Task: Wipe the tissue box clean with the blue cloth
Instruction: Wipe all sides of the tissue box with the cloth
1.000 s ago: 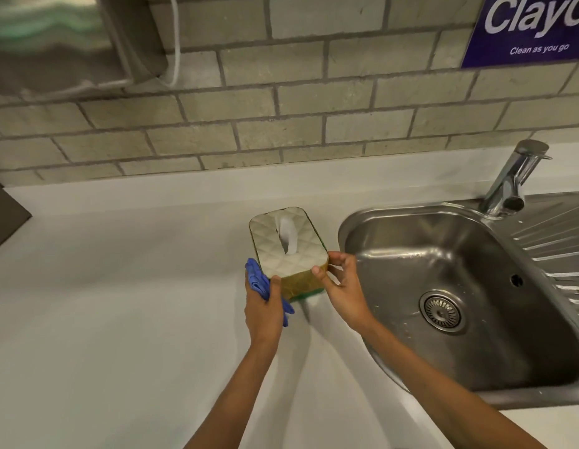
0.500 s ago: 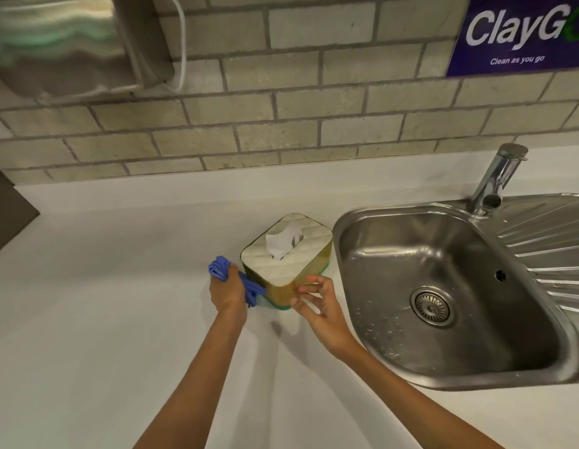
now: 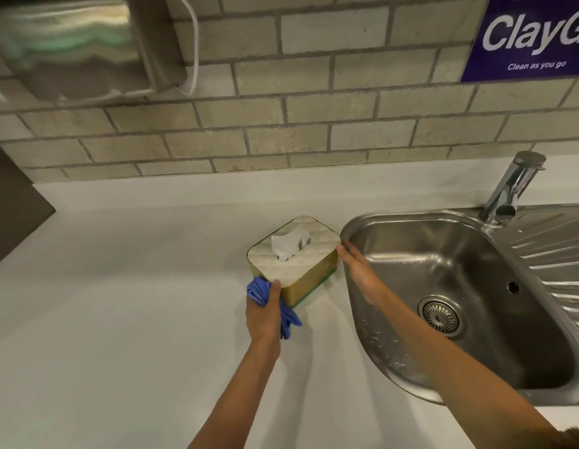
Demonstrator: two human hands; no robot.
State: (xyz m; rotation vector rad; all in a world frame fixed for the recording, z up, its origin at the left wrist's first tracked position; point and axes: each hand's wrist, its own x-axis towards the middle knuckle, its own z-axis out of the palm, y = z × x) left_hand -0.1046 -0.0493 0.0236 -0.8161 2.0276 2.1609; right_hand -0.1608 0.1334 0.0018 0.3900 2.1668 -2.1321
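The tissue box (image 3: 309, 278) has a cream quilted top, gold sides and a green base; a white tissue sticks up from its slot. It stands on the white counter just left of the sink. My left hand (image 3: 262, 311) is closed around the bunched blue cloth (image 3: 260, 291) and presses it against the box's near left corner, with a tail of cloth hanging below the hand. My right hand (image 3: 359, 272) is flat with fingers extended, fingertips touching the box's right end, and holds nothing.
A steel sink (image 3: 459, 306) with a drain and a tap (image 3: 511, 189) lies right of the box, its rim under my right hand. A metal dispenser (image 3: 71, 47) hangs on the brick wall at upper left. A purple sign (image 3: 531, 37) is at upper right. White counter (image 3: 119, 319) spreads left.
The box has been turned on the counter so its long side now runs toward the sink. My right hand moved from the near side to the box's right end and flattened. My left hand shifted along with the cloth.
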